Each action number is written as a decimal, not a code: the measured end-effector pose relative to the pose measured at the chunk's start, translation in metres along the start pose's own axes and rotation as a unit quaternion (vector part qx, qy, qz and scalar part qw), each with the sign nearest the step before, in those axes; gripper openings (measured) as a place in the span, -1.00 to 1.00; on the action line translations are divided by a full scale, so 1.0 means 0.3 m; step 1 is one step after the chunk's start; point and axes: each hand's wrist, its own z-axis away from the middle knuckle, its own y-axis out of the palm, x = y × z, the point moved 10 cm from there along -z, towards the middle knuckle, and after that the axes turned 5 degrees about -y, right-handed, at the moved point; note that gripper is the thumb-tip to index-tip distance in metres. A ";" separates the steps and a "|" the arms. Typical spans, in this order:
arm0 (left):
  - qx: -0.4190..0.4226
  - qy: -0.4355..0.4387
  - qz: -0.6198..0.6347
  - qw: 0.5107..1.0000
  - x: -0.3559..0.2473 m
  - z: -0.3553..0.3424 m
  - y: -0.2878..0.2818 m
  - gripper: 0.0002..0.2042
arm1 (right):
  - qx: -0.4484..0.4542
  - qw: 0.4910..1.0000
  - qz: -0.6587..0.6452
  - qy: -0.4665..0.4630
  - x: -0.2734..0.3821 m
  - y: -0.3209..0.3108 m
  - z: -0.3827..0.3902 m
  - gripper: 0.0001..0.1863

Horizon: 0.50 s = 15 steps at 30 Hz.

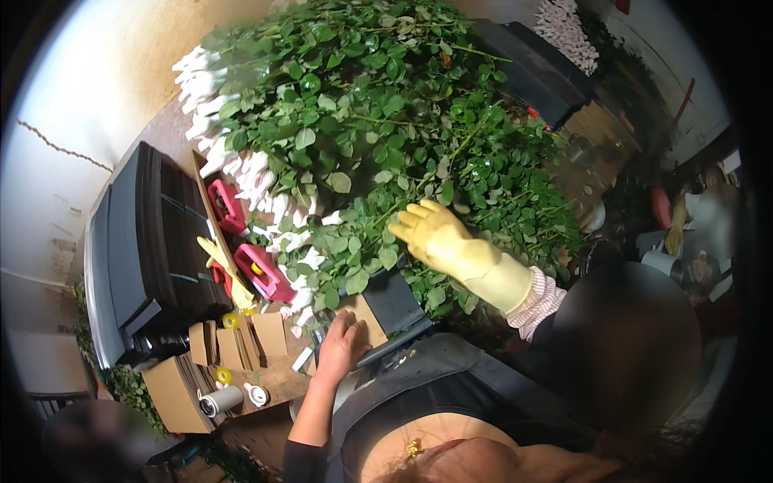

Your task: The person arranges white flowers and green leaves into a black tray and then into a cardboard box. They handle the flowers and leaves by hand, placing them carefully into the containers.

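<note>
A gloved right hand (435, 233) rests on a heap of leafy stems (362, 105), palm down, its yellow fingers stretched forward and slightly apart; whether they pinch a stem underneath cannot be told. A bare left hand (342, 348) lies over a piece of brown cardboard (368, 324), fingers bent; whether it grips the piece or only presses on it is unclear. The cardboard sits on a dark tray (396, 299), whose near edge runs just beside the worker's apron (427, 378), leaving little room there, while leaves crowd its far edge.

The stems fill the middle of the scene, ahead of both hands, with white-wrapped ends (201, 84) massed along their left edge. Beside those ends stand two pink-framed objects (270, 274). Farther left, a tall stack of dark sheets (153, 241) reaches toward the wall (56, 209).

Small cardboard pieces (270, 334) stand left of the bare hand. Nearer the table's (278, 385) front edge are a pale cup (221, 400) and a round white lid (258, 395); a narrow strip of wood shows between the lid and the left forearm. At far right, well apart, is another person (708, 209) wearing a yellow glove.
</note>
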 end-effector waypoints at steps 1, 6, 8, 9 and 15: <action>0.007 0.001 0.008 1.000 0.005 0.002 0.005 -0.40 | 0.045 0.993 0.099 -0.037 0.077 -0.026 -0.043 -0.60; 0.000 0.016 -0.010 1.000 0.002 -0.011 0.016 -0.42 | 0.095 0.938 0.264 -0.204 0.141 0.001 -0.288 -0.60; -0.004 0.027 -0.011 1.000 -0.003 -0.019 0.010 -0.44 | 0.164 0.898 0.357 -0.196 -0.003 0.113 -0.288 -0.52; -0.003 0.019 -0.005 1.000 0.005 -0.007 0.009 -0.45 | 0.384 0.841 0.381 0.008 -0.176 0.228 -0.287 -0.52; -0.041 0.028 -0.010 0.999 0.031 0.006 0.015 -0.52 | 0.100 0.926 0.356 -0.079 0.178 0.008 -0.392 -0.82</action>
